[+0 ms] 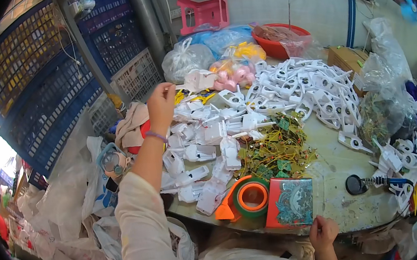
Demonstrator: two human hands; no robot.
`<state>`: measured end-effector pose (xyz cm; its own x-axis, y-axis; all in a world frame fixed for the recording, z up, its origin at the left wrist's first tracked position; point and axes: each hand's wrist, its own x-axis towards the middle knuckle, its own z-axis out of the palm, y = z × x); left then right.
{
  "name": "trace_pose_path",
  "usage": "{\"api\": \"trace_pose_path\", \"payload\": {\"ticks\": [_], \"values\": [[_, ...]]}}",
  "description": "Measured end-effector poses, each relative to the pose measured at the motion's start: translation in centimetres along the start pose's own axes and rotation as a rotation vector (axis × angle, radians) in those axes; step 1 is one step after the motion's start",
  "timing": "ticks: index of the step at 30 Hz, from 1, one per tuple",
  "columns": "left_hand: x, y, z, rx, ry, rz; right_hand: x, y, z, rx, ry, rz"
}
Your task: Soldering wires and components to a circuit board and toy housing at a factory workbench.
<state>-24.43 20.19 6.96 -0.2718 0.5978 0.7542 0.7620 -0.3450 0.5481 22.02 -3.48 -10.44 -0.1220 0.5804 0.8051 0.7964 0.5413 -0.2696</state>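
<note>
My left hand (pixel 162 107) is raised over the far left of the table, its fingertips pinched at the narrow end of a white plastic casing (pixel 198 80). Below it, more white casings (pixel 199 152) lie in a loose heap. My right hand (pixel 324 231) is curled closed at the front edge of the table (pixel 343 202); whatever its fingers may hold is hidden. Just beyond it lies a red tray (pixel 273 207) with a blue-green patterned piece (pixel 295 201). Rolls of orange tape (pixel 252 189) and green tape (pixel 263 210) lie beside that tray.
Wired green circuit boards (pixel 276 148) pile up mid-table. Behind them spreads a large heap of white handled parts (pixel 310 86). Filled plastic bags (pixel 188 60), a red basin (pixel 280 38) and a pink stool (pixel 204 13) stand at the back. Blue crates (pixel 37 92) rise on the left.
</note>
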Motion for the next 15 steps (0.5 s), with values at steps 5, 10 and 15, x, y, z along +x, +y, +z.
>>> {"api": "trace_pose_path", "payload": {"ticks": [5, 10, 15], "values": [[-0.9, 6.3, -2.7, -0.687, -0.172, -0.353, -0.1, 0.2, 0.1, 0.049, -0.001, 0.040], [-5.6, 8.9, -1.1, -0.718, -0.644, -0.628, 0.6, 0.4, 0.5, 0.090, 0.017, 0.051], [-12.7, 9.9, 2.8, -0.705, -0.957, -0.829, 0.4, 0.1, -0.2, 0.047, 0.020, 0.067]]}}
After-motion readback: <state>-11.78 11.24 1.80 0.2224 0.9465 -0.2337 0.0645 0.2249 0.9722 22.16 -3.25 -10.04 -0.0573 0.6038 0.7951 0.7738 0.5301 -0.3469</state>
